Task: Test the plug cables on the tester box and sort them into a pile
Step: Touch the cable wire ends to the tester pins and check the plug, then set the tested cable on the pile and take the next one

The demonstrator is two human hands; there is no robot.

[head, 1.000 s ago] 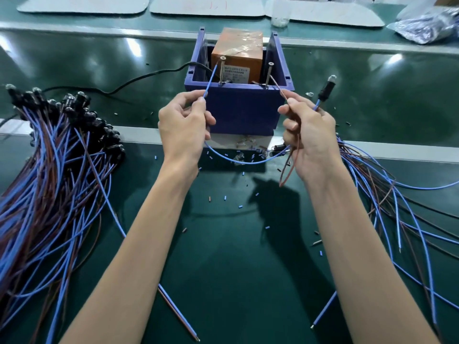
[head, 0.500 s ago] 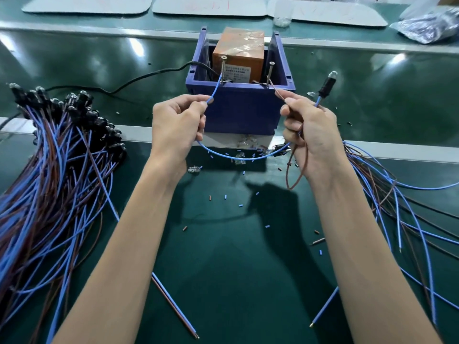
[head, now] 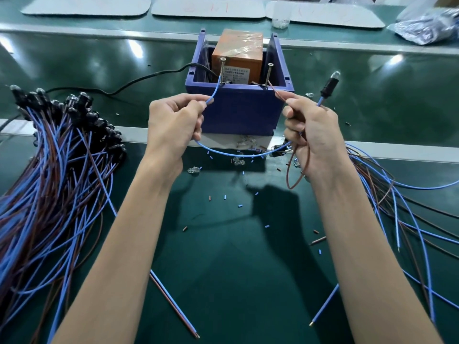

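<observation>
A plug cable under test: its blue wire (head: 216, 91), pinched between the left hand's (head: 173, 130) thumb and forefinger, rises to the left screw (head: 221, 68) of the blue tester box (head: 238, 108) at 12 o'clock. The right hand (head: 313, 135) grips the brown wire (head: 277, 91), whose tip reaches the foot of the right screw (head: 269, 73). Whether it touches cannot be told. The cable's black plug (head: 329, 86) juts from that fist toward 1 o'clock. An orange block (head: 238, 53) sits inside the box. A pile of cables (head: 49, 170) lies at 9 o'clock and loose cables (head: 397, 194) fan out at 3 o'clock on the green bench (head: 236, 269), which is strewn with wire offcuts (head: 224, 196).
</observation>
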